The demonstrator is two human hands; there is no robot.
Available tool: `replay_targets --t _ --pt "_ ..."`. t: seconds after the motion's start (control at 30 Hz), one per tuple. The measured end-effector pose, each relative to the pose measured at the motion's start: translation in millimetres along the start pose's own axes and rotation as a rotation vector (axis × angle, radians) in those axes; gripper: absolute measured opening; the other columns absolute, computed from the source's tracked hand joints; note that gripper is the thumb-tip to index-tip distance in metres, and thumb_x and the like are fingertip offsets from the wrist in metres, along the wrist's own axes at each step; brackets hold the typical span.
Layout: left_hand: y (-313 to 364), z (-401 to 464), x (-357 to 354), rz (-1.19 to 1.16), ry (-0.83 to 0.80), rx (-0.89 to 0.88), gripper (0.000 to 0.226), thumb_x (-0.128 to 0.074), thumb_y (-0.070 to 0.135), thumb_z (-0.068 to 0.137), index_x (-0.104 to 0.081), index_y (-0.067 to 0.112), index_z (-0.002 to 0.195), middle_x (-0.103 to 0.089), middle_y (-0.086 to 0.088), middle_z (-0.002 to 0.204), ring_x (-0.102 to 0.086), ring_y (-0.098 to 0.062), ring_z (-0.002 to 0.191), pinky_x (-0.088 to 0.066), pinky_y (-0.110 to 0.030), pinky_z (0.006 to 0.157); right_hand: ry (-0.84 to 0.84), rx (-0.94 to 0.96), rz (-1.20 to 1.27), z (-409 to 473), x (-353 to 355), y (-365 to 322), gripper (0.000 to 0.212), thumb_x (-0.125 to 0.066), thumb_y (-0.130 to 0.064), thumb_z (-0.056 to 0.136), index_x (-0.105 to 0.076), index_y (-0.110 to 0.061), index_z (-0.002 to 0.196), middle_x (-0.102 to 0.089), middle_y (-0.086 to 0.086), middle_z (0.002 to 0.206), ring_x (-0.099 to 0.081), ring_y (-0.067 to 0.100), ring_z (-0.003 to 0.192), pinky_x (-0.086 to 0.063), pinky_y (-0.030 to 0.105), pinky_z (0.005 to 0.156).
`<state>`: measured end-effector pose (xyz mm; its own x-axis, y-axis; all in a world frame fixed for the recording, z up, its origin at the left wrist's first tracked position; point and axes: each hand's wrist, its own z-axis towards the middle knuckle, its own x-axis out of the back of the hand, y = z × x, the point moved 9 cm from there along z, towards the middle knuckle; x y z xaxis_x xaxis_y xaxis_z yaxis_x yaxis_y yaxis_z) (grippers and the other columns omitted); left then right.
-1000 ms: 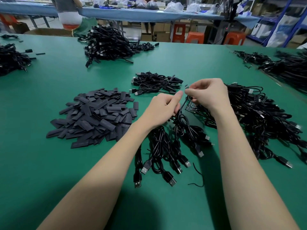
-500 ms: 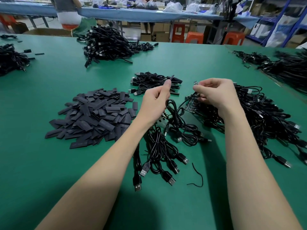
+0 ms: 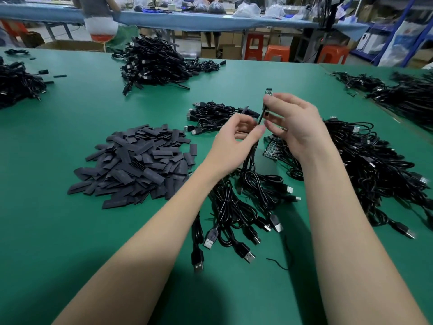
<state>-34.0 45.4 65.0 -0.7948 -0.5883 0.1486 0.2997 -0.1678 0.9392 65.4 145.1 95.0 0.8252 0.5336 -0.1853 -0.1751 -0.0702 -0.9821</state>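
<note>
Your right hand pinches a black sleeve between thumb and fingertips, raised over the middle of the table. A small board pokes out of the sleeve's top, and the cable hangs from its foot into the bundles below. Your left hand curls thumb and forefinger at the sleeve's lower end; I cannot tell whether they grip it.

If you push the sleeve at a tilt, its mouth may catch the board's edge and buckle. Tugging the cable could strain the joint at the board. The cable also runs into looped bundles, so a snag there could jerk the board from your pinch.

The green mat carries a heap of flat sleeves to your left and cable heaps to your right and farther off. A panel of boards lies just under your right hand, and a wire scrap lies near you. Beyond stand blue benches, orange stools, cartons, shelving and a standing person.
</note>
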Motion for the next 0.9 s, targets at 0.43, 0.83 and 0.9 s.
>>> replay_targets --t 0.43,0.83,0.9 --pt "38.3 14.0 30.7 -0.483 0.186 0.086 0.008 -0.059 0.017 0.100 -0.066 0.015 0.100 -0.069 0.003 0.081 -0.057 -0.009 0.053 -0.045 -0.022 0.047 -0.186 -0.080 0.161 -11.7 -46.8 -1.9 0.030 -0.071 -0.040 0.092 -0.066 -0.018 0.112 -0.078 -0.005 0.095 -0.070 0.011 0.070 -0.058 0.028 0.069" --pt "23.2 10.2 36.9 -0.171 -0.055 0.349 0.018 -0.047 0.018 0.102 -0.063 0.011 0.110 -0.071 0.002 0.077 -0.040 -0.007 0.036 -0.028 -0.015 0.036 -0.245 -0.148 -0.148 -6.1 -43.5 22.4 0.035 -0.057 -0.052 0.098 -0.070 -0.020 0.107 -0.077 -0.005 0.087 -0.067 0.013 0.071 -0.056 0.024 0.064" --pt "33.0 12.1 46.4 0.058 -0.038 0.275 0.020 -0.042 0.013 0.101 -0.061 0.015 0.103 -0.071 0.004 0.068 -0.041 -0.011 0.035 -0.029 -0.015 0.036 -0.251 -0.136 -0.113 -3.9 -45.0 20.6 0.038 -0.058 -0.052 0.097 -0.071 -0.019 0.110 -0.077 -0.004 0.090 -0.066 0.011 0.068 -0.054 0.023 0.061"
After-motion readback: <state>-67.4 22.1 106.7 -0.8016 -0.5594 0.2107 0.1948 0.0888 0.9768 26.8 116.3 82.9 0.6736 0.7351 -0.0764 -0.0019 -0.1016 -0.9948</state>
